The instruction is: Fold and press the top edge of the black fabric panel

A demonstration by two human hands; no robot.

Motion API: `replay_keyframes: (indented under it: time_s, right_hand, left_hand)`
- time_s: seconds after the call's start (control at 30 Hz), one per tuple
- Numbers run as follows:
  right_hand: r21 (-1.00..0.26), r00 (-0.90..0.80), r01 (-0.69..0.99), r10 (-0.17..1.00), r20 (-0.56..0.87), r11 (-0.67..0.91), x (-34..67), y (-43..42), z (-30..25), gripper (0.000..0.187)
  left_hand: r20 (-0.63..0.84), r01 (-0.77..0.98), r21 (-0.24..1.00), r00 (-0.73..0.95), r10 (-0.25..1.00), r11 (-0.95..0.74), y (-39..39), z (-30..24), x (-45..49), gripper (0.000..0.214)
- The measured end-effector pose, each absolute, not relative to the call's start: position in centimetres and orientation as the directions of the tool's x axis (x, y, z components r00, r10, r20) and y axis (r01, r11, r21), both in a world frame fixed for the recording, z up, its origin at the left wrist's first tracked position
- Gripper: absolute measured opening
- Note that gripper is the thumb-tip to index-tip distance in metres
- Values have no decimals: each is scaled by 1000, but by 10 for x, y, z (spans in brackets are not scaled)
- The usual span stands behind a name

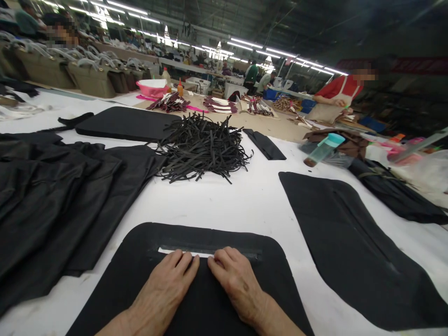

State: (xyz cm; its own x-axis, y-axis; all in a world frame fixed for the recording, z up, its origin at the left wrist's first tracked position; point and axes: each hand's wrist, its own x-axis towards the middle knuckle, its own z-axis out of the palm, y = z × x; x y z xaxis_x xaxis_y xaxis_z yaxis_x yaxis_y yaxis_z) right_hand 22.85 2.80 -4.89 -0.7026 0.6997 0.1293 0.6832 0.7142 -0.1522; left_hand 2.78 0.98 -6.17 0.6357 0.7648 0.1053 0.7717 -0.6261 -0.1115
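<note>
In front of me a black panel with rounded corners (206,298) lies flat on the white table. Near its far edge runs a long narrow slot, where a white strip (171,252) shows along the left and middle part. My left hand (168,284) is closed at the near edge of this slot, its bent fingers pressed together on the panel's edge. Close beside it, my right hand (238,282) is closed with curled fingers on the same edge. The fingertips of both hands are partly hidden.
A heap of thin black strips (210,147) lies beyond the panel. Layered black pieces (63,200) cover the left side; another slotted black panel (350,242) lies on the right. Behind it are a bottle with a turquoise lid (324,149) and a co-worker in red (336,95).
</note>
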Motion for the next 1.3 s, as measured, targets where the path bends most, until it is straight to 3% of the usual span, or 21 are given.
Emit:
replay_keyframes:
  time_s: [0.17, 0.3, 0.4, 0.5, 0.77, 0.93, 1.0, 1.3]
  right_hand:
    - [-190, -686, 703, 724, 75, 685, 248, 28, -43, 11]
    - [-157, -675, 719, 734, 73, 677, 265, 26, -47, 11]
    - [-147, -679, 714, 728, 91, 684, 274, 26, -50, 13]
    - [-130, -679, 717, 728, 92, 685, 281, 26, -47, 13]
    - [-132, -656, 747, 755, 19, 652, 297, 28, -37, 10]
    - [-121, -658, 741, 750, 64, 660, 292, 29, -39, 11]
    - [-90, -676, 729, 734, 61, 679, 291, 28, -40, 12]
    - [33, -723, 691, 690, 37, 722, 312, 22, -46, 18]
  left_hand:
    - [135, 772, -234, 628, 766, -591, 8, -58, 44, 54]
    - [170, 789, -265, 604, 778, -555, 2, -69, 50, 55]
    - [243, 756, -285, 651, 719, -589, -1, -78, 55, 46]
    - [200, 736, -284, 673, 712, -615, -2, -77, 63, 41]
    - [135, 766, -179, 640, 756, -617, 3, -66, 75, 49]
    - [68, 763, 39, 643, 763, -646, 16, -68, 89, 48]
    - [64, 727, 62, 680, 730, -683, 19, -68, 93, 51]
    - [256, 668, -150, 738, 624, -729, 16, -80, 95, 46]
